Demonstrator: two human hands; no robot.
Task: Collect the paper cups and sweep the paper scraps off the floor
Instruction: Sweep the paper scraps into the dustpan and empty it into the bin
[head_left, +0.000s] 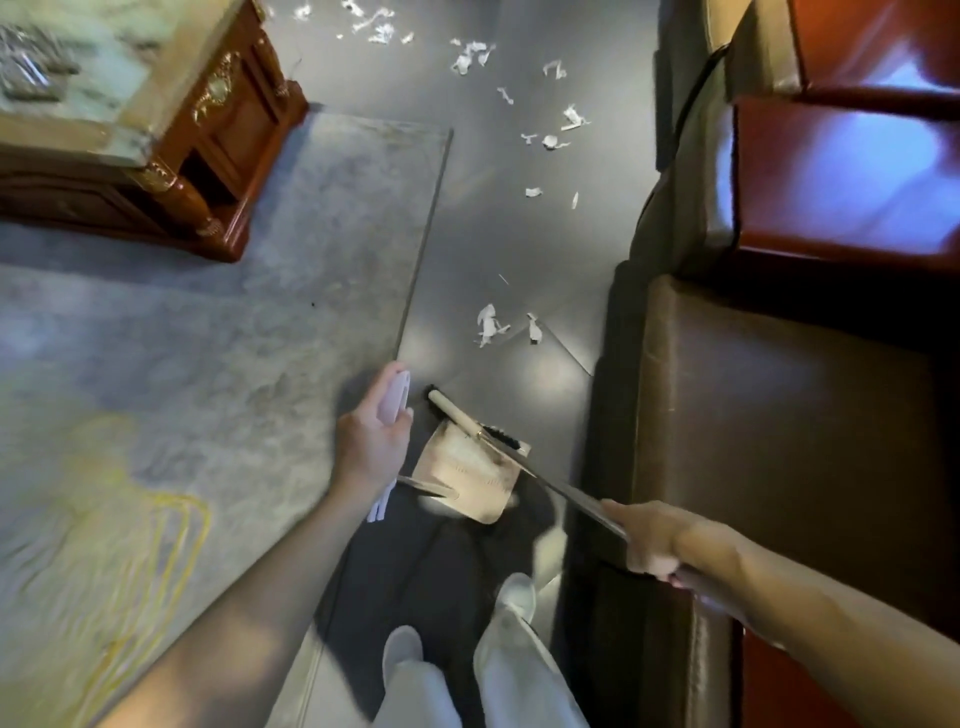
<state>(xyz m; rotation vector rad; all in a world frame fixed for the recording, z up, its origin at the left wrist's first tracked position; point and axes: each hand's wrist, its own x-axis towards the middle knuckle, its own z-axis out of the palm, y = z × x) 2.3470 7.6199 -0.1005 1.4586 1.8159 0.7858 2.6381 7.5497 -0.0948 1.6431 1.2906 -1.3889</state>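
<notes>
Running between rug (208, 338) and sofa (779, 415), the floor strip (519, 249) holds scraps (488, 325).

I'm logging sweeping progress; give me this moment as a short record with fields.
left hand: holds a pale object, blurred, kind unclear
right hand: grips the broom handle
broom head: at the far edge of the dustpan
paper scraps: scattered on the grey floor ahead, between rug and sofa

Both arms forward, left hand (371, 449) round a pale object (395, 402), right hand (649, 540) clenched on a handle (571, 493)
</notes>
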